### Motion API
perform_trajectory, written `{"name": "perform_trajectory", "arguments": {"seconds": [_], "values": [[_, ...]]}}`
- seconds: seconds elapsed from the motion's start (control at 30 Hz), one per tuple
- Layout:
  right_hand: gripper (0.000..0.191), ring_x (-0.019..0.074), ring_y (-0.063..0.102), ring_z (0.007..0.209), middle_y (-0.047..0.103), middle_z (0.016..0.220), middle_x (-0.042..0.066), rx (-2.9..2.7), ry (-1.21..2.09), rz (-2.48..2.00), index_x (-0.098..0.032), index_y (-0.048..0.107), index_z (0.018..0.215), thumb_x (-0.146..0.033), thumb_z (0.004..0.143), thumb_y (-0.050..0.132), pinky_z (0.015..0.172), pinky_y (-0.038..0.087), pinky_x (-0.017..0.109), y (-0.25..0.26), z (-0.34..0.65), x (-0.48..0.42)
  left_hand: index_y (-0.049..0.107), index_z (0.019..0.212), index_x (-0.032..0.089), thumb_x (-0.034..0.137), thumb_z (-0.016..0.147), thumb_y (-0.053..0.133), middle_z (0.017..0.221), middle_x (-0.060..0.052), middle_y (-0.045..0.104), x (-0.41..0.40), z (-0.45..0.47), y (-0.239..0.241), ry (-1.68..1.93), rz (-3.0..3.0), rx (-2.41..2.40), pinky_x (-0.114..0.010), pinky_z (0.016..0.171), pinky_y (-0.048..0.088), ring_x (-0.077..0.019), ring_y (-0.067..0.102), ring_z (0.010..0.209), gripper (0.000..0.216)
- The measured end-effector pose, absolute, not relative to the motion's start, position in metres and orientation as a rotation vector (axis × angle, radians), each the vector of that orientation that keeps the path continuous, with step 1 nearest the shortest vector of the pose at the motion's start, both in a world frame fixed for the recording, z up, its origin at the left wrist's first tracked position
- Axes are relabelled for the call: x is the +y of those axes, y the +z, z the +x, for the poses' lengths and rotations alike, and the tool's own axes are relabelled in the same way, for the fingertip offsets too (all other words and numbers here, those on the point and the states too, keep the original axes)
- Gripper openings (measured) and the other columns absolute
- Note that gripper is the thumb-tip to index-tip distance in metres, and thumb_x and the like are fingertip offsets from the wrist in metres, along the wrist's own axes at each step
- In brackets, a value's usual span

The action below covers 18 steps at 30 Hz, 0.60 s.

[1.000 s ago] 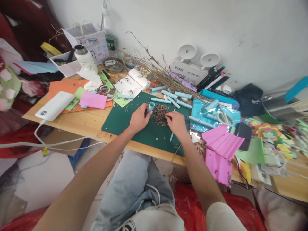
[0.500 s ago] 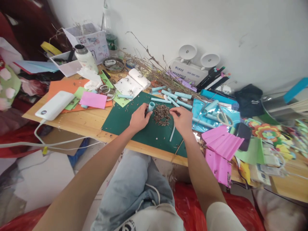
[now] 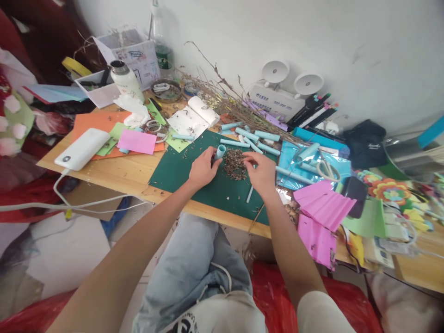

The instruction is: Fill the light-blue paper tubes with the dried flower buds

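On the dark green cutting mat [image 3: 180,173] lies a small heap of dried brown plant bits [image 3: 234,164]. My left hand [image 3: 202,169] is closed around a short light-blue paper tube [image 3: 218,151], held upright with its open end up, just left of the heap. My right hand [image 3: 261,170] hovers over the heap's right side with thumb and fingers pinched together; what they pinch is too small to make out. A thin pale stick [image 3: 249,194] lies on the mat below that hand.
Several more blue paper tubes [image 3: 257,137] lie behind the mat, under dry twigs [image 3: 229,99]. Scissors [image 3: 324,169] rest on blue sheets at right, beside folded pink paper [image 3: 322,203]. A white power bank [image 3: 82,148], coloured papers and a white bottle [image 3: 126,82] stand at left.
My right hand rose from the heap's lower right edge to its upper right and now pinches above it. My left hand kept holding the tube in place.
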State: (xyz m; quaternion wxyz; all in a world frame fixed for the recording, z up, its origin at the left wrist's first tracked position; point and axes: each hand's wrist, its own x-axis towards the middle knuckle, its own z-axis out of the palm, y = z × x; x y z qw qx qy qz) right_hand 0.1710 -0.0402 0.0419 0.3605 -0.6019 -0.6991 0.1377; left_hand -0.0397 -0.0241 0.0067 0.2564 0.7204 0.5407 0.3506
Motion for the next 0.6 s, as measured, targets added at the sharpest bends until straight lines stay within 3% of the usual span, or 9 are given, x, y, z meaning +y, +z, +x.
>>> {"name": "perform_trajectory", "arguments": {"seconds": [0.13, 0.6], "values": [[0.024, 0.0221, 0.071, 0.077, 0.076, 0.081, 0.004, -1.770, 0.457, -1.671, -0.020, 0.075, 0.094, -0.016, 0.077, 0.059, 0.082, 0.055, 0.038, 0.032, 0.173, -0.038, 0.049, 0.108, 0.024, 0.035, 0.093, 0.052, 0.105, -0.006, 0.066, -0.024, -0.039, 0.006, 0.942, 1.943, 1.479, -0.035, 0.081, 0.052, -0.0215, 0.064, 0.093, 0.019], [0.015, 0.0216, 0.071, 0.076, 0.076, 0.082, 0.005, -1.594, 0.393, -1.590, -0.019, 0.075, 0.085, -0.022, 0.078, 0.061, 0.077, 0.058, 0.037, 0.048, 0.170, -0.037, 0.050, 0.108, 0.024, 0.034, 0.093, 0.053, 0.106, -0.007, 0.067, -0.024, -0.039, 0.006, 0.947, 1.937, 1.471, -0.036, 0.082, 0.052, -0.0210, 0.064, 0.093, 0.019]]}}
